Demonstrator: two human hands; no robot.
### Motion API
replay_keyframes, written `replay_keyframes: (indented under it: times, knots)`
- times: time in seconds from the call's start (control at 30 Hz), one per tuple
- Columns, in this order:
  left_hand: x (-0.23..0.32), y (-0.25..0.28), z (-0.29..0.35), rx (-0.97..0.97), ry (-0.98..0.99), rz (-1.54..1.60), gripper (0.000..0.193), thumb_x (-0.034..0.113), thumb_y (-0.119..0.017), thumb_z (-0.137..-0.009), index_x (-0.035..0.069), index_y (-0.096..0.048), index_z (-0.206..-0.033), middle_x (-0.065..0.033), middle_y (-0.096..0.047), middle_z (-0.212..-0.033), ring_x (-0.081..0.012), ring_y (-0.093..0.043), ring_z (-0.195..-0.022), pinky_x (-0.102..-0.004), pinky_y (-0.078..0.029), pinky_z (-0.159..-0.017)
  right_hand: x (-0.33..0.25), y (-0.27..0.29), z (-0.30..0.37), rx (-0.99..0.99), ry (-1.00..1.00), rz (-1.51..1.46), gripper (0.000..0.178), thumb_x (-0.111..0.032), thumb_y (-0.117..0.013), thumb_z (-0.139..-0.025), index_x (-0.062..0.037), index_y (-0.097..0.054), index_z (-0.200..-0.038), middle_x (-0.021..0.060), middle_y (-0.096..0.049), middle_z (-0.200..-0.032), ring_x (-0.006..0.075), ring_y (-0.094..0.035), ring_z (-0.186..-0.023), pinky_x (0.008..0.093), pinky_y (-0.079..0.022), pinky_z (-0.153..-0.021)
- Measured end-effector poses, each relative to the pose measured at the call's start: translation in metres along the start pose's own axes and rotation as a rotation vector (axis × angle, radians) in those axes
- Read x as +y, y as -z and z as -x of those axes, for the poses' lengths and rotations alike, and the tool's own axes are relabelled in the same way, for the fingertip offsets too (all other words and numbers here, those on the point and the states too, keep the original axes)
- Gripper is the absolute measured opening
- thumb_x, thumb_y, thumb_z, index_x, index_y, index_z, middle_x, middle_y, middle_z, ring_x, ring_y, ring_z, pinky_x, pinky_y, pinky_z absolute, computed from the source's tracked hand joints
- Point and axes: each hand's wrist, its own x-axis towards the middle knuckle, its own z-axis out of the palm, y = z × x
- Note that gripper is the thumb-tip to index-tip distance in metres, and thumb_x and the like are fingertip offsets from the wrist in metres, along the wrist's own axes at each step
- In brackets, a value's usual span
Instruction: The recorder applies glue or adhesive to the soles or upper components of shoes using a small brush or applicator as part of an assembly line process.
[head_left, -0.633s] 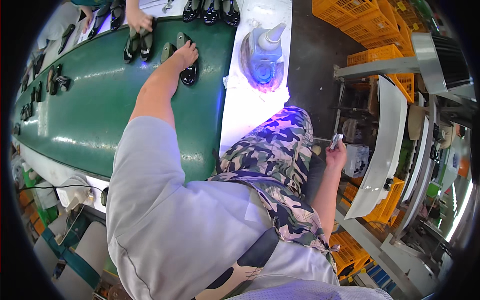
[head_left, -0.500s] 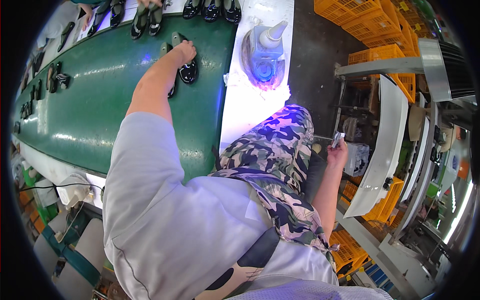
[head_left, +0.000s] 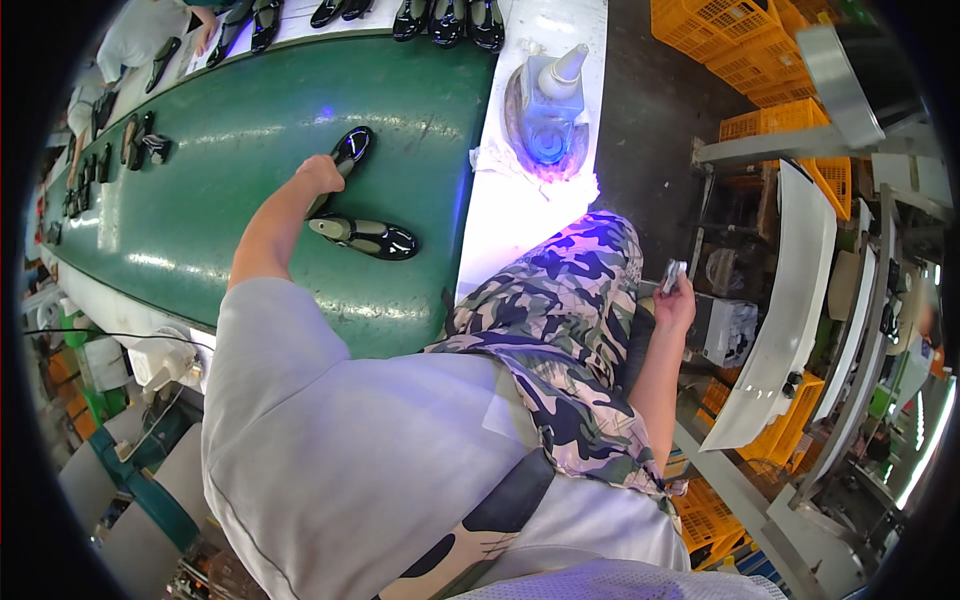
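Hands well apart. Left hand (head_left: pixel 320 176) closed on rear of black shoe (head_left: pixel 352 150), on or just above green belt (head_left: pixel 220 225), beside second shoe (head_left: pixel 372 238); right hand (head_left: pixel 676 308) pinches small silvery item (head_left: pixel 673 275). Advisable: steady heel grip, glossy toe untouched.

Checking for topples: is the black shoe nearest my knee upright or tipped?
Upright, it seems: the black shoe sits on the green surface with its opening and strap facing up, its outsole out of sight.

Your left hand (head_left: pixel 322 174) curls closed, left arm (head_left: pixel 272 235) outstretched; your right hand (head_left: pixel 674 303) pinches, to its right. The 2 sit well apart.
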Motion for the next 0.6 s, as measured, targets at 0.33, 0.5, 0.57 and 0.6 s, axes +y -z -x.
replay_keyframes:
  times: [0.33,0.5,0.57,0.6]
  knots:
    - [0.013,0.02,0.02,0.099,0.106,-0.067,0.064,0.024,-0.088,-0.059,0.007,-0.067,-0.117,-0.017,-0.068,-0.115,-0.0291,-0.066,-0.109,-0.0409,-0.054,-0.093,-0.015,-0.074,0.015,-0.043,0.159,0.124,0.017,-0.017,-0.075,-0.086,-0.0116,-0.06,-0.092,0.0014,-0.064,-0.079,0.0133,-0.06,-0.065,0.0298,-0.045,-0.054]
    - [0.022,0.035,0.033,0.395,-0.127,0.232,0.068,0.029,-0.088,-0.056,0.006,-0.067,-0.116,-0.0174,-0.07,-0.109,-0.0322,-0.067,-0.103,-0.0409,-0.054,-0.09,-0.017,-0.092,0.027,-0.032,0.182,0.159,0.018,-0.013,-0.077,-0.083,-0.0114,-0.06,-0.088,-0.001,-0.061,-0.074,0.0105,-0.056,-0.061,0.0273,-0.043,-0.053]
    - [0.039,0.043,0.047,0.52,-0.253,0.464,0.068,0.03,-0.088,-0.054,0.004,-0.067,-0.114,-0.016,-0.072,-0.101,-0.0314,-0.069,-0.094,-0.0396,-0.053,-0.086,-0.017,-0.102,0.033,-0.065,0.2,0.165,0.02,-0.009,-0.079,-0.08,-0.0109,-0.059,-0.085,-0.0017,-0.059,-0.071,0.0092,-0.053,-0.059,0.0256,-0.041,-0.052]
    - [0.045,0.045,0.053,0.519,-0.253,0.461,0.068,0.03,-0.088,-0.054,0.004,-0.067,-0.114,-0.016,-0.072,-0.101,-0.0314,-0.069,-0.094,-0.0396,-0.053,-0.086,-0.017,-0.107,0.036,-0.064,0.197,0.164,0.02,-0.009,-0.079,-0.08,-0.0109,-0.059,-0.085,-0.0017,-0.059,-0.071,0.0092,-0.053,-0.059,0.0256,-0.041,-0.052]
